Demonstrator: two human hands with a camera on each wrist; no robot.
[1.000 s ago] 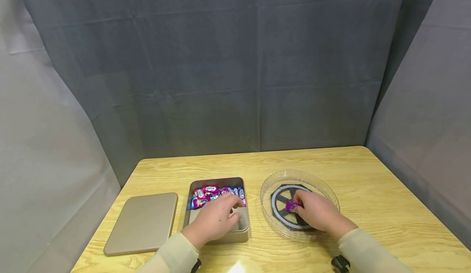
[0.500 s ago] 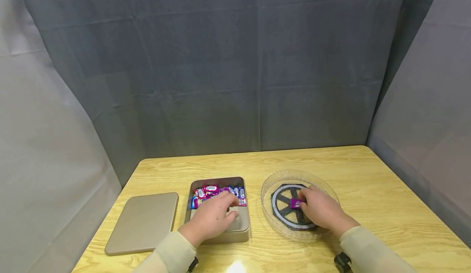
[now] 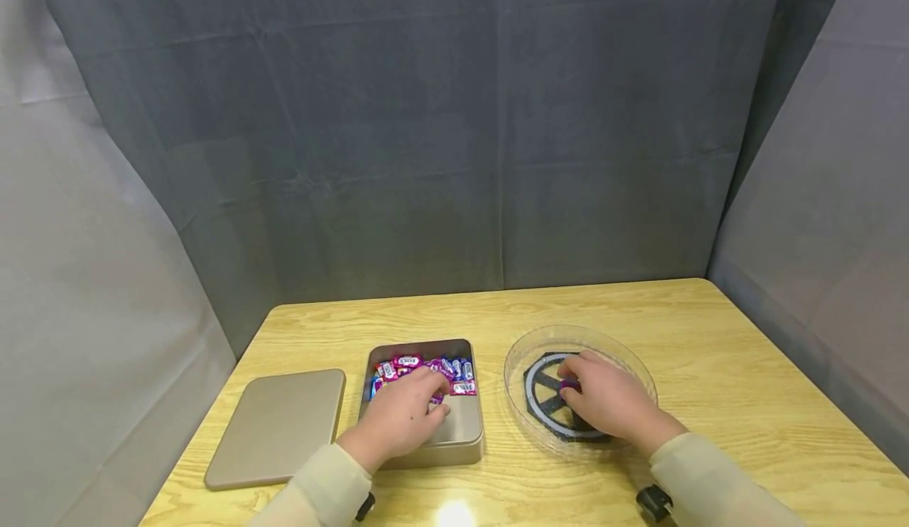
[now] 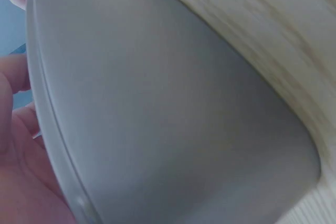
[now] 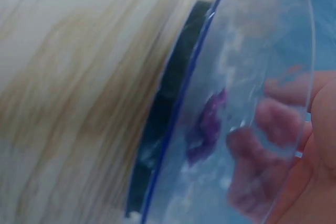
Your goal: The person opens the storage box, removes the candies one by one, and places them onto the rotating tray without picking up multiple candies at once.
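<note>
My left hand (image 3: 406,413) hovers over the beige metal tin (image 3: 454,454), thumb and fingers apart with nothing between them. Several wrapped candies (image 3: 407,361) in pink, purple and blue lie in the tin's far half. In the left wrist view the tin's side wall (image 4: 157,103) hides most of that hand. My right hand (image 3: 611,397) reaches into a clear round dish (image 3: 529,435) that has a black spoked base with a white ring (image 3: 531,401). One purple wrapped candy (image 5: 207,129) shows through the dish wall, a small gap from my bent fingertips (image 5: 244,142).
The tin's flat lid (image 3: 277,428) lies on the wood-grain table (image 3: 490,495) to the left of the tin. Grey cloth (image 3: 390,156) hangs behind the table, and paler cloth screens both sides.
The purple candy was pinched in my right fingertips and now sits apart from them; that hand has shifted slightly left over it. My left hand has drifted left over the tin, uncovering a pink candy.
</note>
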